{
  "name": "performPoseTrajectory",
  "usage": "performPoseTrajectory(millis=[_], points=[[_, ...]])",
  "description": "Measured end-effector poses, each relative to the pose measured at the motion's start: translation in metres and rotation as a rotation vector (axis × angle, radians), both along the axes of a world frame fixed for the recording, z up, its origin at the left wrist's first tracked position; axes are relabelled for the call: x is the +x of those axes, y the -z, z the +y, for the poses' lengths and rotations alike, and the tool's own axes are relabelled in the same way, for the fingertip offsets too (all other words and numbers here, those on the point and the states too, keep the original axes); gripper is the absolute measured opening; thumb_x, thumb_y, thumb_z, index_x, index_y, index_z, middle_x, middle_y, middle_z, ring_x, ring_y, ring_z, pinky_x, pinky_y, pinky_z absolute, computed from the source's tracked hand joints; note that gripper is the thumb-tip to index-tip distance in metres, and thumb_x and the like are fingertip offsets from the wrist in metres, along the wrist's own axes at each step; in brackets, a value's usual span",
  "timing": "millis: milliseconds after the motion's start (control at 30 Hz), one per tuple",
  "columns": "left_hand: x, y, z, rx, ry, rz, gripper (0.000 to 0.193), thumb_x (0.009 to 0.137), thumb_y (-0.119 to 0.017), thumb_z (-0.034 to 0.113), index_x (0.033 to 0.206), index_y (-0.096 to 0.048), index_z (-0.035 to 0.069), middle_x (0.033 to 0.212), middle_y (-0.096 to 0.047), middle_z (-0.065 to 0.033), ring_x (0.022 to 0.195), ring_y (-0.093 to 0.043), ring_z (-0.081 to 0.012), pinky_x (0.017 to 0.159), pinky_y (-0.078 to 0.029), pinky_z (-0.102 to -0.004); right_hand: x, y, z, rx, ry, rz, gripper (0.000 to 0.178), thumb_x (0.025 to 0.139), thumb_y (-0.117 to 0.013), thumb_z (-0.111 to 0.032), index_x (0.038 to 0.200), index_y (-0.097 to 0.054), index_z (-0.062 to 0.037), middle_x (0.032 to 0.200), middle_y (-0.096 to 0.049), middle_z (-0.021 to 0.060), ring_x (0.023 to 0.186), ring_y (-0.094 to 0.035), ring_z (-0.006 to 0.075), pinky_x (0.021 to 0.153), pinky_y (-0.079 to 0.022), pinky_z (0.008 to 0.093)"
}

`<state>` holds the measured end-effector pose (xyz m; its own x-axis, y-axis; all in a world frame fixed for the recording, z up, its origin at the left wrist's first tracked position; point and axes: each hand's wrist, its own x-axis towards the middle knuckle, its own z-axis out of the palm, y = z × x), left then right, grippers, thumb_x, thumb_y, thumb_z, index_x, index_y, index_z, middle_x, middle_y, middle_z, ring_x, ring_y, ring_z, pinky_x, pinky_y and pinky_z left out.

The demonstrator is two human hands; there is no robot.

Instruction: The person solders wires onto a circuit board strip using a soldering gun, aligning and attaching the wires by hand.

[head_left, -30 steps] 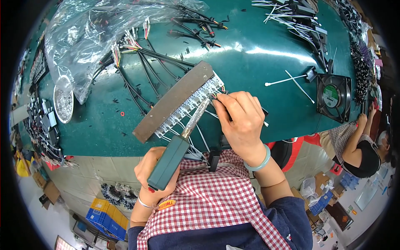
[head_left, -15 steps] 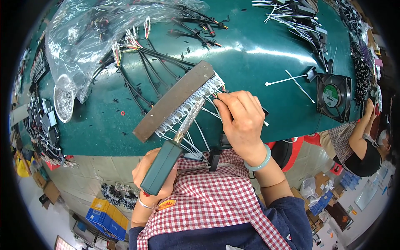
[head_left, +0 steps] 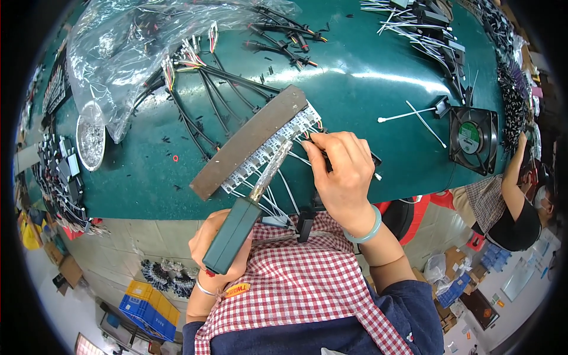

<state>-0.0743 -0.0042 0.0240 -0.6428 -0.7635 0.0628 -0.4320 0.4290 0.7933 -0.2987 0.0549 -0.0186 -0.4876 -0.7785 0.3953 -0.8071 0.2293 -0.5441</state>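
Observation:
My left hand (head_left: 204,241) is wrapped round the green handle of a soldering iron (head_left: 232,235). Its metal barrel slants up and right, with the tip over a row of small white circuit boards (head_left: 248,168). That row runs along the near edge of a brown bar (head_left: 248,142) lying slantwise on the table. At the row's right part, my right hand (head_left: 344,174) pinches thin coloured wires (head_left: 306,136) between thumb and forefinger, close beside the iron's tip. Several white wires (head_left: 289,192) hang from the boards towards me, with small black housings (head_left: 305,226) at their ends.
On the green table (head_left: 355,97), black cables (head_left: 216,97) with stripped ends lie beyond the bar, by a clear plastic bag (head_left: 112,53). A white dish (head_left: 91,142) stands left; a black fan (head_left: 473,139) lies right. A co-worker (head_left: 515,201) is at far right.
My hands and the iron keep almost the same place; the whole view has shifted slightly. At far right, the co-worker's arm has moved up.

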Motion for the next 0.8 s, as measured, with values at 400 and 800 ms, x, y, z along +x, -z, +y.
performPoseTrajectory(millis=[400, 800], points=[[-0.0024, 0.0012, -0.0012, 0.028, -0.003, 0.016, 0.023, 0.069, -0.074, -0.004, 0.09, -0.064, -0.007, 0.086, -0.069, -0.0183, 0.073, -0.07, -0.0267, 0.066, -0.054, -0.0299, 0.0005, 0.0007, -0.0016, -0.02, -0.032, 0.053, 0.023, 0.071, -0.08, 0.001, 0.089, -0.067, -0.0047, 0.078, -0.063, 0.0051, 0.069, -0.06, 0.0212, 0.062, -0.041, 0.0338], [-0.0023, 0.0044, -0.0033, 0.044, 0.018, 0.02, 0.022, 0.068, -0.074, -0.003, 0.087, -0.063, -0.006, 0.083, -0.066, -0.0171, 0.07, -0.068, -0.0275, 0.063, -0.053, -0.03, 0.0011, -0.0008, -0.0024, -0.011, -0.027, 0.066, 0.024, 0.07, -0.081, 0.0, 0.089, -0.067, -0.0043, 0.077, -0.061, 0.0051, 0.068, -0.059, 0.021, 0.062, -0.041, 0.0339]])
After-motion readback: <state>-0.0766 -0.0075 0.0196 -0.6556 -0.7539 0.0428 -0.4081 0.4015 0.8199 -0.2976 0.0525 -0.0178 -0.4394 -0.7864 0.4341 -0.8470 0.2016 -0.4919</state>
